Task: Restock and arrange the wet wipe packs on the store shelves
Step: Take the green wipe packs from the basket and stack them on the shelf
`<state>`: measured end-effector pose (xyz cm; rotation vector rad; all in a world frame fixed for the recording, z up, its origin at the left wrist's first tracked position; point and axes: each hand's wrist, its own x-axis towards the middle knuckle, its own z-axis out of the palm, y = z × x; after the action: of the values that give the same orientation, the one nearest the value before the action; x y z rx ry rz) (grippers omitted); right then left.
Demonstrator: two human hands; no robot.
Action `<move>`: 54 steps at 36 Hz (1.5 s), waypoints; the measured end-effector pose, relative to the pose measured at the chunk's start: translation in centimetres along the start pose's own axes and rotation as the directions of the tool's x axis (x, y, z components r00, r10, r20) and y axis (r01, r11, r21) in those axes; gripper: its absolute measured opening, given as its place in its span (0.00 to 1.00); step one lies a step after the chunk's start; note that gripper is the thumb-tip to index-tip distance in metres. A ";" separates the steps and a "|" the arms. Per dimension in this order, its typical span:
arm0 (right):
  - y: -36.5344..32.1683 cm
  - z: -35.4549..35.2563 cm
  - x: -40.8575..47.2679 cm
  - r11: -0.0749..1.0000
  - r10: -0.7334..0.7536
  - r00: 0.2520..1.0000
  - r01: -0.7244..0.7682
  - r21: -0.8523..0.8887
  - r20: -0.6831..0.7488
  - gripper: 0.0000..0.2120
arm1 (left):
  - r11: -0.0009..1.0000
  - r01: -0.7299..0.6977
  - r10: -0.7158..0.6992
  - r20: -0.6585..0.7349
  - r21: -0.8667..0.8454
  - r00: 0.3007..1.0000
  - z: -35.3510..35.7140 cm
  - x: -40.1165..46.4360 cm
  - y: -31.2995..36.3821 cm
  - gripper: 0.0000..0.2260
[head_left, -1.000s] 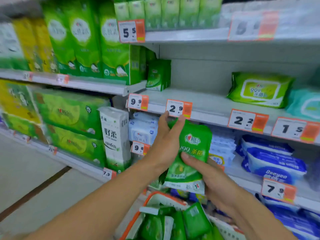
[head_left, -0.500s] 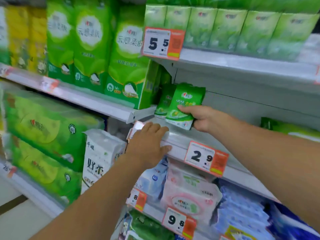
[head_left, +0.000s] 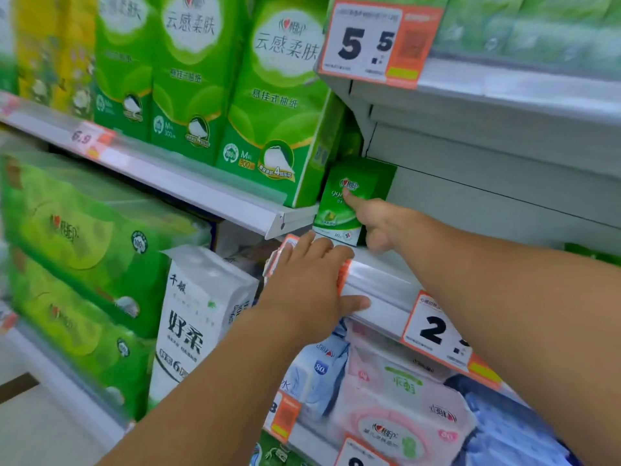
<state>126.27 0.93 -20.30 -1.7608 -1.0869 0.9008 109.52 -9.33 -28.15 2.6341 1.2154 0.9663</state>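
**Inspector:** Wet wipe pack (head_left: 339,210), green, upright at the far left end of the white shelf (head_left: 379,264), tucked against the side of a tall green tissue pack (head_left: 279,105) on the neighbouring shelf. Slightly tilted. More green packaging visible just behind it; cannot tell how many packs.

**Clerk:** Right hand?

**Inspector:** Right hand (head_left: 379,220) reaching in from the right, index finger extended and pressing on the pack's front face near the logo. Remaining fingers curled under, holding nothing. No grip on the pack.

**Clerk:** Left hand?

**Inspector:** Left hand (head_left: 312,290) laid over the shelf's front edge, fingers straight along the top, thumb hooked beneath the clear price rail (head_left: 386,290). Partly covering an orange-edged tag. Resting, not grasping any goods.

**Clerk:** Surroundings?

**Inspector:** Price tag reading 5.5 (head_left: 376,42) on the shelf above, pale green packs behind it, blurred. Another tag beginning with 2 (head_left: 433,331) on the rail right of the left hand, partly hidden by the right forearm. Below: pink wipe pack (head_left: 400,422), pale blue pack (head_left: 316,375), white tissue pack with black characters (head_left: 195,317). Large green tissue bundles (head_left: 77,250) at lower left, blurred.
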 end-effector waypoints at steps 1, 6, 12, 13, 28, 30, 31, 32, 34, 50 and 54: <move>0.4 -0.8 1.8 1.000 0.019 0.999 -0.019 0.022 0.027 0.59 | 1.000 0.002 -0.002 0.005 -0.002 1.000 -0.1 0.0 0.0 0.31; 0.1 -1.7 -0.3 0.992 0.041 0.997 -0.048 0.114 0.062 0.59 | 1.000 0.017 -0.017 0.032 -0.007 0.999 -0.4 0.0 0.3 0.32; 0.2 -2.4 -1.8 0.995 -0.001 0.999 -0.004 0.097 0.047 0.60 | 0.999 0.030 -0.030 0.046 -0.016 0.998 -0.2 -0.3 0.6 0.35; 0.2 -2.4 -2.1 0.997 -0.018 0.998 0.013 0.081 0.056 0.61 | 0.999 0.033 -0.032 0.048 -0.017 0.998 0.0 -0.3 0.7 0.36; 26.3 -4.3 -35.0 0.663 -0.685 0.726 0.588 -0.463 -0.059 0.08 | 0.972 -0.110 0.208 0.541 -0.207 0.815 8.4 -18.3 8.4 0.11; 33.3 -4.8 -36.8 0.706 -0.316 0.924 0.381 -0.597 0.216 0.11 | 0.981 -0.140 0.193 0.779 -0.136 0.597 10.3 -23.1 9.5 0.13; 36.1 -5.2 -37.6 0.690 -0.119 0.943 0.304 -0.657 0.312 0.14 | 0.982 -0.147 0.179 0.835 -0.119 0.520 10.8 -25.1 9.9 0.16; 38.1 -5.5 -38.6 0.652 0.056 0.925 0.251 -0.716 0.375 0.18 | 0.983 -0.155 0.161 0.874 -0.100 0.459 10.9 -26.8 10.4 0.19; 41.1 -5.7 -40.8 0.546 0.284 0.867 0.206 -0.812 0.411 0.30 | 0.983 -0.175 0.101 0.945 -0.047 0.311 10.3 -29.3 11.5 0.27; 42.9 -0.2 -51.0 0.440 0.223 0.930 0.170 -0.882 0.291 0.37 | 0.887 -0.442 -0.001 0.957 0.135 0.290 9.7 -40.3 16.0 0.30; 43.4 4.1 -50.8 0.231 0.094 0.955 0.253 -0.940 0.280 0.23 | 0.945 -0.324 0.061 0.955 0.038 0.289 10.1 -39.1 15.0 0.25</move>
<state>117.57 -55.84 -54.71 -2.5587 -2.2779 0.3003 106.22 -45.48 -51.31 2.6771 0.6465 -0.8463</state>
